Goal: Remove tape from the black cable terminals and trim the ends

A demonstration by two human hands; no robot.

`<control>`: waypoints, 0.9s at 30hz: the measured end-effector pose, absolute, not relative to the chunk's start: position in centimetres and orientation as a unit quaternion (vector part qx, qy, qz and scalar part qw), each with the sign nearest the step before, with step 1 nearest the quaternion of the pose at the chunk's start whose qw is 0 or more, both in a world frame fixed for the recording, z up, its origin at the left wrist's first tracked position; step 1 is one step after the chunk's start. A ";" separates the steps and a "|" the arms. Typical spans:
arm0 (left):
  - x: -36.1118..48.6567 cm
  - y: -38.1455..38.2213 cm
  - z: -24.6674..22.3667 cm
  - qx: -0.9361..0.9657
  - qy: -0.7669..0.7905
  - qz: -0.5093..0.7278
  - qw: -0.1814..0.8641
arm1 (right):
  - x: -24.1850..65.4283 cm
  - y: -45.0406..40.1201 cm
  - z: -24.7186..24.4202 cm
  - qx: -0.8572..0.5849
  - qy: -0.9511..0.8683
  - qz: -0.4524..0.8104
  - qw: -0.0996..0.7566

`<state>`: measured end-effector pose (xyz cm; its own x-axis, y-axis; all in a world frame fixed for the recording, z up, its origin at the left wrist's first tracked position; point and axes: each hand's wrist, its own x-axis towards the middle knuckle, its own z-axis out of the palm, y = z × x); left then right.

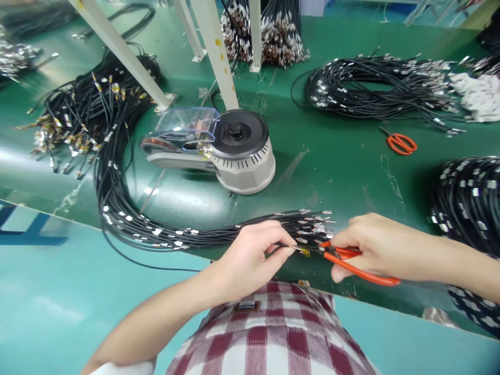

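A black cable (279, 244) is pinched between the nearly closed thumb and forefinger of the left hand (252, 255), apparently so its end is steadied at the tips of orange-handled snips (363, 270). The snips are gripped in the curled right hand (371, 249). Both hands are angled inward near the front edge of the green table (332, 177), a cable bundle (211, 237) laid just beyond, seemingly for easy reach.

The left hand (258, 253) pinches, its bare forearm (167, 308) slanting inward. Facing it, the right hand (365, 245) curls in a grip.
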<state>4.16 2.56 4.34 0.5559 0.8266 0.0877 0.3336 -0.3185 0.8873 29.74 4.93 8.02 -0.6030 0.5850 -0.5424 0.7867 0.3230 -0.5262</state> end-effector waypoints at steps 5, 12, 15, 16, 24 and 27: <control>4.3 2.8 4.6 0.765 0.385 0.252 0.451 | 29.8 4.1 8.9 0.403 0.877 -0.253 0.069; 4.5 3.0 4.7 0.782 0.381 0.241 0.430 | 29.3 3.0 9.2 0.427 0.880 -0.193 0.084; 4.5 2.9 4.6 0.781 0.376 0.249 0.432 | 29.3 3.1 8.9 0.447 0.854 -0.245 0.108; 4.5 2.9 4.5 0.780 0.375 0.254 0.432 | 29.3 3.2 8.8 0.454 0.837 -0.281 0.121; 4.4 2.7 4.5 0.725 0.400 0.294 0.476 | 30.4 4.9 7.7 0.446 0.655 -0.597 0.126; 4.3 2.7 5.0 0.675 0.434 0.308 0.512 | 31.3 5.5 7.1 0.439 0.655 -0.611 0.074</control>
